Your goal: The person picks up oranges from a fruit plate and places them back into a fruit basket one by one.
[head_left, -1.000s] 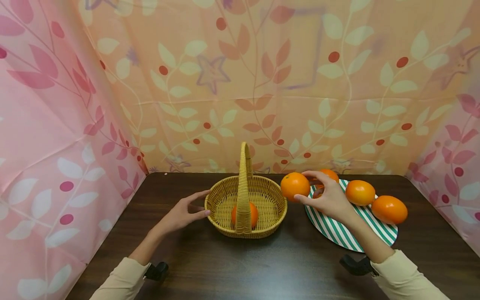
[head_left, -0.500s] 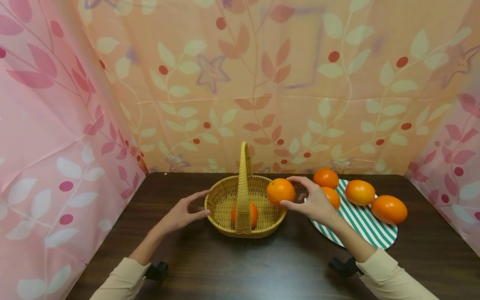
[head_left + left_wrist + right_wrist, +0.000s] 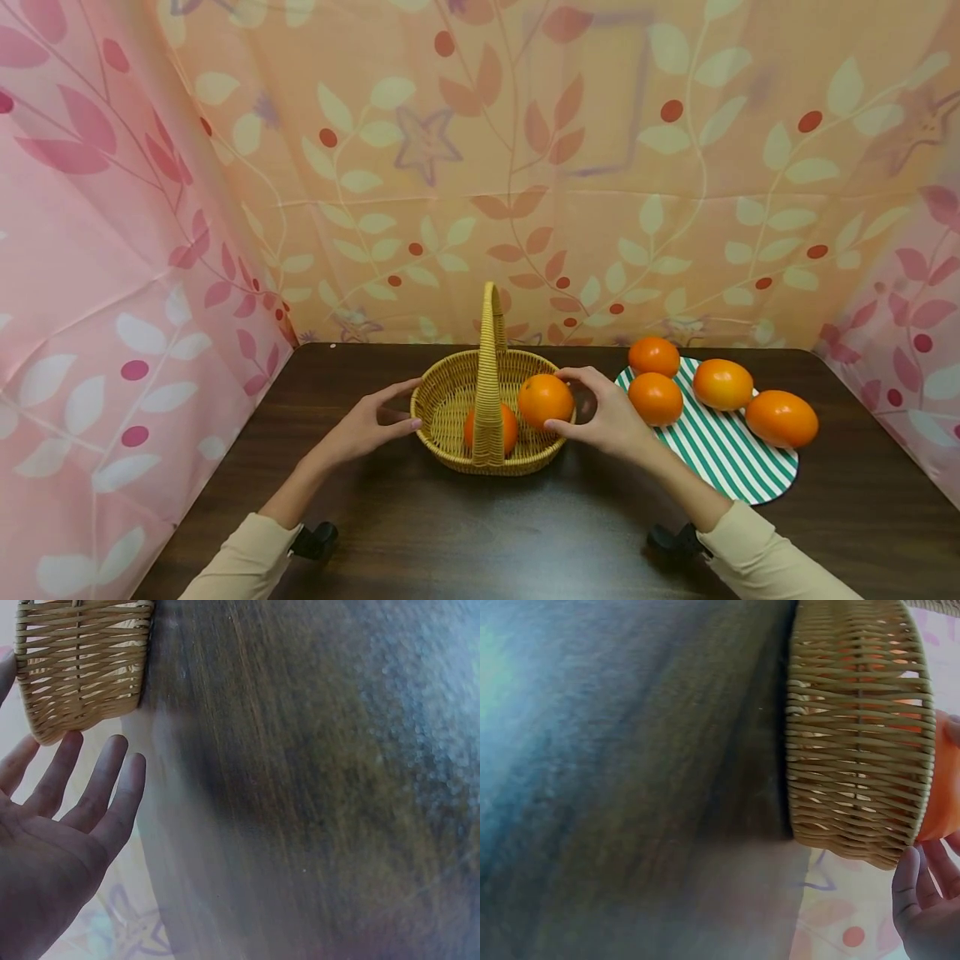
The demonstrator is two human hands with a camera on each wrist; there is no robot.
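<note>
A yellow wicker basket [image 3: 452, 456] with a tall arched handle stands on the table. One orange [image 3: 511, 430] lies inside it, partly hidden behind the handle. My right hand [image 3: 611, 421] pinches another orange [image 3: 546, 402] between thumb and fingers, over the basket's right side. In the right wrist view that held orange [image 3: 943, 784] bulges past the basket's rim. At the left rim is my left hand [image 3: 373, 429], fingers extended and thumb apart. The left wrist view shows its fingertips right at the basket's [image 3: 82, 667] woven edge.
A green-and-white striped plate or mat [image 3: 738, 462] lies to the right, with several orange fruits on and beside it, one of them an elongated fruit [image 3: 782, 419]. Dark wood table [image 3: 480, 533]; patterned cloth [image 3: 450, 167] hangs close behind it and along both sides.
My right hand has carried its orange leftward and down, from beside the plate to inside the basket's right rim. The left hand and the basket have stayed in place.
</note>
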